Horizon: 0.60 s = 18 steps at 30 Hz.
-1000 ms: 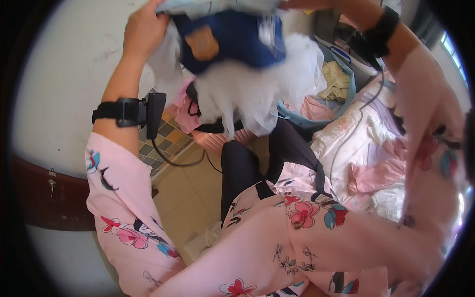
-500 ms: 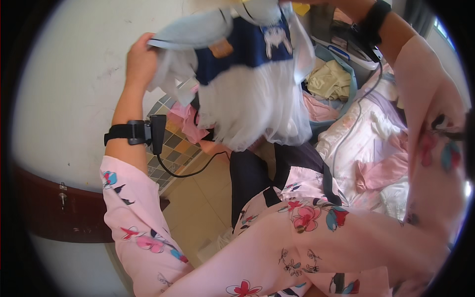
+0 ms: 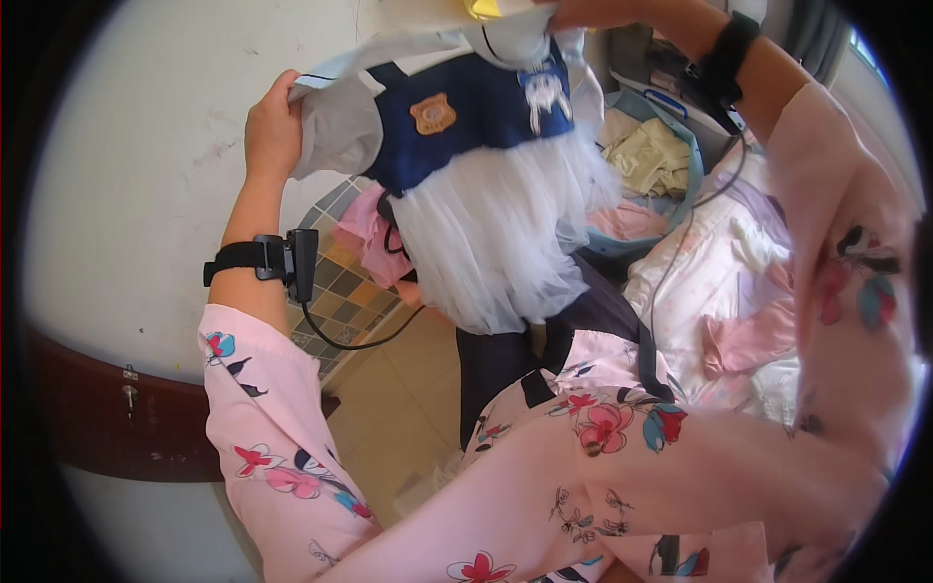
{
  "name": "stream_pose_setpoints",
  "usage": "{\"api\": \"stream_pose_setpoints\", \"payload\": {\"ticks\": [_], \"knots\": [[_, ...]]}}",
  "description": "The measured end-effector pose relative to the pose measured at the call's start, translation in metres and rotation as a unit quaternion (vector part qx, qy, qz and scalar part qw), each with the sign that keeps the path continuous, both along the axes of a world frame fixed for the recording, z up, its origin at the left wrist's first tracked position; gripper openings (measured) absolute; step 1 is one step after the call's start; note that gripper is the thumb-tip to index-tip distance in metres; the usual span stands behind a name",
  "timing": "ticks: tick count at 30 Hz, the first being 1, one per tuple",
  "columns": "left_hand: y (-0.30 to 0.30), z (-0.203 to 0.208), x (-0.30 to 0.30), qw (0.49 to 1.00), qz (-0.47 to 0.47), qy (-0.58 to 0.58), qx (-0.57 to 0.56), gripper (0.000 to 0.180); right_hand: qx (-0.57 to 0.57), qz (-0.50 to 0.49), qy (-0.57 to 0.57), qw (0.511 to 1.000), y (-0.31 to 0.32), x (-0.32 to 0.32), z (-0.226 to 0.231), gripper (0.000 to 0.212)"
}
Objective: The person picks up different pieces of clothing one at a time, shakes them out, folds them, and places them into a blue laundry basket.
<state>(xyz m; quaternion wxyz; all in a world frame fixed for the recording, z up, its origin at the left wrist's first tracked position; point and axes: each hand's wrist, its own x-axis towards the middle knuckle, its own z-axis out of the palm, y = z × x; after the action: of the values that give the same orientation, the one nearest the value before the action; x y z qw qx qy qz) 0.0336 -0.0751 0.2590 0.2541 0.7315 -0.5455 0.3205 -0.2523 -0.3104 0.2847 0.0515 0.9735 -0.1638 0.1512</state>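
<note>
A child's dress hangs in the air before me, stretched between both hands. It has a navy bodice with a brown badge and a white rabbit-like figure, pale blue and grey-white upper parts, and a white tulle skirt. My left hand is closed round the left edge of the pale cloth. At the top of the picture my right hand grips the other upper end, its fingers partly cut off by the frame. The skirt's hem falls loosely in front of my dark trousers.
Right of the dress stands a blue tub of folded clothes. A pale floral bedspread with a pink cloth lies nearer. Pink fabric shows behind, by the tiles. Cables run from the wrist straps. A dark red panel is at left.
The pale blue cloth over the bodice has shifted up, so the badge now shows fully. The skirt has swung lower and toward me. Both hands keep their hold.
</note>
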Motion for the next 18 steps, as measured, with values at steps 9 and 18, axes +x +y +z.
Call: {"api": "stream_pose_setpoints", "payload": {"ticks": [9,18], "knots": [[-0.023,0.006,0.022,0.987,0.157,-0.024,-0.016,0.023,0.007,-0.164,-0.210,0.964,0.016,0.034,0.000,0.021],[0.051,-0.019,-0.016,0.952,-0.123,-0.234,-0.152,0.037,-0.143,0.281,-0.395,0.862,-0.011,-0.018,-0.120,0.022]]}}
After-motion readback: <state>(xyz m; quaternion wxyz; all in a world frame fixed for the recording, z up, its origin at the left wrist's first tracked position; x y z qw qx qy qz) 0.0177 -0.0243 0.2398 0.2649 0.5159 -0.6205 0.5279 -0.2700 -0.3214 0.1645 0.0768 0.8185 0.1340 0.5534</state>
